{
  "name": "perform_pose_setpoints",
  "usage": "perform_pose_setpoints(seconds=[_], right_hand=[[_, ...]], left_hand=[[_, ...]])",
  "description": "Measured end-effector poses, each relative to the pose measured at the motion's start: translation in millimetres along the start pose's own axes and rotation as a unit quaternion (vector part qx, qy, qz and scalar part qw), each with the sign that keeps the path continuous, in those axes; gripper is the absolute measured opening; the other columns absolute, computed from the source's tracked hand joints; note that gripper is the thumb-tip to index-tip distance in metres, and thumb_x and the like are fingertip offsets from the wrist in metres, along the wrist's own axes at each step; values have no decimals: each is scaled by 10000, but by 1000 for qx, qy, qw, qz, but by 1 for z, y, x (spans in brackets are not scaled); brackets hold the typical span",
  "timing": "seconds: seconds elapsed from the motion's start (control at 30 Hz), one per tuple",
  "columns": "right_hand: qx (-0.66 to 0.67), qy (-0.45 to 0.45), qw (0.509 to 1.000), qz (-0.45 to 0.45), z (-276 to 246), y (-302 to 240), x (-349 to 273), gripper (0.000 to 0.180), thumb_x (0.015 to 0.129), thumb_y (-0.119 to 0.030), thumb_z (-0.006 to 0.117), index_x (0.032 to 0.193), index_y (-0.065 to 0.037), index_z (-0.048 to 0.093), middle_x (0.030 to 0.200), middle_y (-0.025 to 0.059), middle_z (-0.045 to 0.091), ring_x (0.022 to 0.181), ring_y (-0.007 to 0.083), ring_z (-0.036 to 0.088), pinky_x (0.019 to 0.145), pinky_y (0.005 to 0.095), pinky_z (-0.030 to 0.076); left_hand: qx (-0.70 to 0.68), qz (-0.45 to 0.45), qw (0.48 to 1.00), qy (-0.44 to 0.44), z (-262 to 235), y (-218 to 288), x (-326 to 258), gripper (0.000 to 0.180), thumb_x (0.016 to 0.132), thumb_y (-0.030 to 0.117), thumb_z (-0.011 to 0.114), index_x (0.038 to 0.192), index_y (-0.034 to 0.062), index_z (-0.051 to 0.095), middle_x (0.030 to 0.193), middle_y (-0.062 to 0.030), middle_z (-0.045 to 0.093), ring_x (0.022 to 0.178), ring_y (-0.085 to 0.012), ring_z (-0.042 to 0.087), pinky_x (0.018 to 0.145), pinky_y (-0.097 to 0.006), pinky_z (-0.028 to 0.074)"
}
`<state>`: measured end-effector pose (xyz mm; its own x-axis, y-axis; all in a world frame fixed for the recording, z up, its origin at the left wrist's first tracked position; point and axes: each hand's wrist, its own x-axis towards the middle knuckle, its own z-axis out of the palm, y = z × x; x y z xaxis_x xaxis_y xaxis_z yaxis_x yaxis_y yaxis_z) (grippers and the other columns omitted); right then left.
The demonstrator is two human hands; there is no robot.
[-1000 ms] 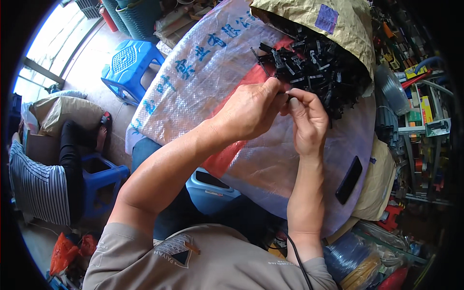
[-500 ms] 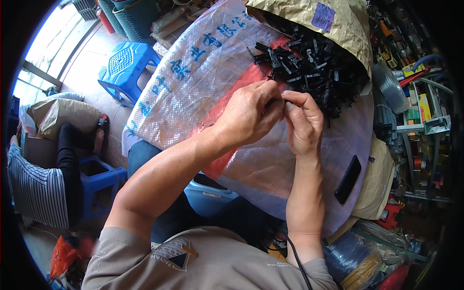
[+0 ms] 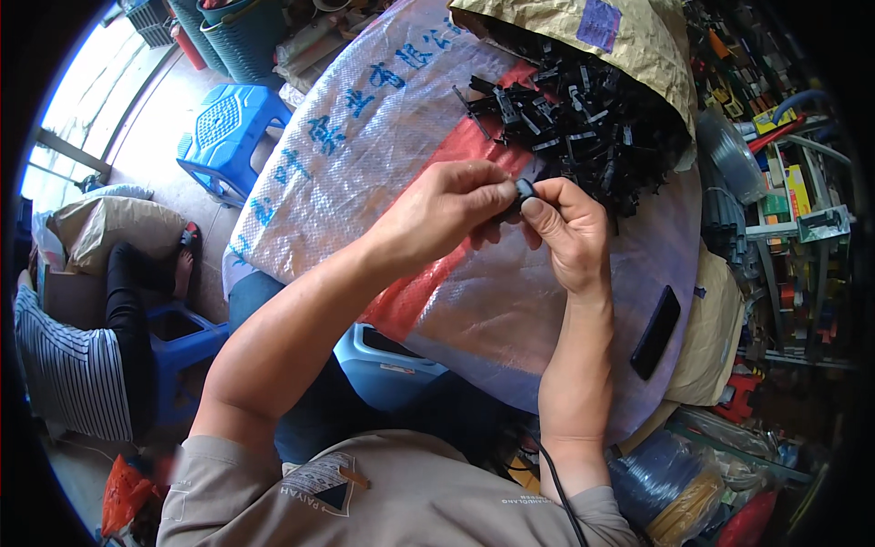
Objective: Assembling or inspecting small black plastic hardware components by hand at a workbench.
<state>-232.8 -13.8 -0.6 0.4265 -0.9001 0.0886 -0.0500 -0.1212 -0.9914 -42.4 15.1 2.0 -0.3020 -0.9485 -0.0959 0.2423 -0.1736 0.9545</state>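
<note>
Between the fingertips of both hands is a small black plastic part (image 3: 525, 188); only its dark, rounded end shows, the rest being covered by fingers. My left hand (image 3: 448, 208) pinches it from the left with thumb and forefinger. From the right, my right hand (image 3: 576, 239) closes on it too, thumb against the near side. Just beyond the hands lies a heap of black plastic parts (image 3: 583, 123), spilling from the mouth of a brown paper sack (image 3: 652, 64). The heap rests on a white woven sheet (image 3: 319, 182) with a red stripe, spread in front of me.
A dark phone (image 3: 655, 333) lies on the sheet at the right. Blue stools (image 3: 219, 128) stand at the left, where a person in a striped top (image 3: 73, 365) sits. A pale blue tub (image 3: 387, 365) is below the sheet. Crowded shelves of goods (image 3: 793, 228) line the right.
My left hand has turned and come slightly nearer me, so the black part now shows between the fingertips. My right thumb has shifted a little left. The whole view has moved slightly.
</note>
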Motion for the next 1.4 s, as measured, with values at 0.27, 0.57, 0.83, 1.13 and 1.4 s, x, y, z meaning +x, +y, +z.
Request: perform_pose_setpoints(seconds=[0.27, 0.57, 0.83, 1.13, 1.4], right_hand=[[27, -74, 992, 94, -7, -6, -4, 99, 889, -69, 632, 924, 22, 645, 767, 40, 644, 606, 75, 574, 552, 206, 461], [29, -86, 991, 97, -2, -3, -5, 113, 877, -23, 592, 975, 20, 627, 778, 36, 633, 617, 74, 583, 561, 217, 480], [-469, 334, 812, -94, -77, 19, 2, 327, 823, -2, 522, 1139, 41, 594, 990, 182, 623, 815, 264, 629, 737, 336, 510], [-338, 109, 915, -193, 1, 8, 10, 433, 743, 115, 442, 1125, 19, 622, 1101, 179, 620, 1009, 298, 618, 873, 328, 485], [-339, 106, 925, -135, 14, -8, 3, 222, 771, -101, 736, 939, 6, 637, 847, 91, 610, 694, 180, 573, 633, 290, 476]], left_hand=[[163, 98, 982, -21, -7, -15, -4, 333, 885, 105, 590, 1160, -81, 561, 807, -131, 641, 741, -160, 621, 674, -318, 497], [265, 121, 956, 19, -1, -9, -3, 218, 830, 122, 605, 957, -53, 619, 714, -143, 620, 656, -162, 602, 630, -319, 478], [-117, 3, 988, 98, -17, -3, 20, 178, 799, 96, 585, 929, -24, 565, 764, -48, 555, 673, -135, 571, 638, -262, 486], [-84, 23, 978, 191, -47, -5, 24, 107, 871, 113, 557, 845, 10, 569, 740, -48, 546, 647, -118, 553, 560, -257, 466], [-179, -10, 961, 209, -54, 5, 19, 150, 903, 208, 590, 856, 71, 553, 726, -17, 556, 599, -104, 538, 517, -244, 456]])
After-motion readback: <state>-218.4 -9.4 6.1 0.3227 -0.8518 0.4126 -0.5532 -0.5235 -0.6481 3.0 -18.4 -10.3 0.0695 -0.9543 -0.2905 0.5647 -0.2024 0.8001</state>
